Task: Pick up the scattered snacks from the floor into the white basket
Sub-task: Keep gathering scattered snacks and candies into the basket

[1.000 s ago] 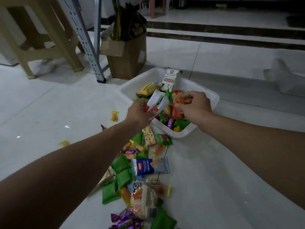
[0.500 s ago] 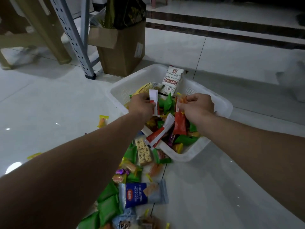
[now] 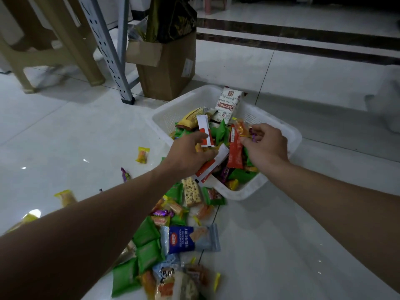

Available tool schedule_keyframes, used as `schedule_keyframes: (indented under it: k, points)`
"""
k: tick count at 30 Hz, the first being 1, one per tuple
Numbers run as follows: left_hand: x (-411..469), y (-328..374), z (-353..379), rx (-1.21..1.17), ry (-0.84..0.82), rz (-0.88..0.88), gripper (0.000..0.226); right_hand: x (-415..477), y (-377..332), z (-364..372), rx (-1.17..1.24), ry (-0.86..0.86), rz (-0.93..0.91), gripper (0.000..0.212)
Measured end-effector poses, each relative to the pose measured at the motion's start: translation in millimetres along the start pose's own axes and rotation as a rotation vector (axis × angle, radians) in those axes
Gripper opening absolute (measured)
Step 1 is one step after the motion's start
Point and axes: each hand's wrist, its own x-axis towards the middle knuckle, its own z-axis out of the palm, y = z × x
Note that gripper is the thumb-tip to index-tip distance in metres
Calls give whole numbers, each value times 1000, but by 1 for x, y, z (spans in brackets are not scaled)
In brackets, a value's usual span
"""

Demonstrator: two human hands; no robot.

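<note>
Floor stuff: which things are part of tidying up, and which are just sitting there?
For the job: white basket, snacks on the floor, red-and-white sticks in the left hand, red packet in the right hand.
Just lying about: cardboard box, stool, metal post.

one white basket (image 3: 173, 110); one cardboard box (image 3: 171, 79); one blue cracker pack (image 3: 186, 239); left hand (image 3: 188, 153), right hand (image 3: 267, 147): two
</note>
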Motion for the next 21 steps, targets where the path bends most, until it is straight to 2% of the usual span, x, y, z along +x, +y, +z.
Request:
schedule_keyframes:
  k: [2, 7, 12, 17, 21]
  points:
    - [-20, 4, -1, 80, -32, 35, 59, -20, -1, -10, -23, -56, -57, 37]
    - [-66, 17, -5, 104, -31, 70, 60, -79, 2, -30, -127, -159, -201, 37]
    - [-110, 10, -8, 153, -43, 124, 62, -128, 17, -38, -272, -341, -274, 50]
    - [-145, -19, -9, 248, -138, 53, 78, -161, 36, -36, -452, -579, -334, 62]
    - [-159, -39, -15, 320, -212, 17, 81, -166, 34, -28, -450, -589, -345, 62]
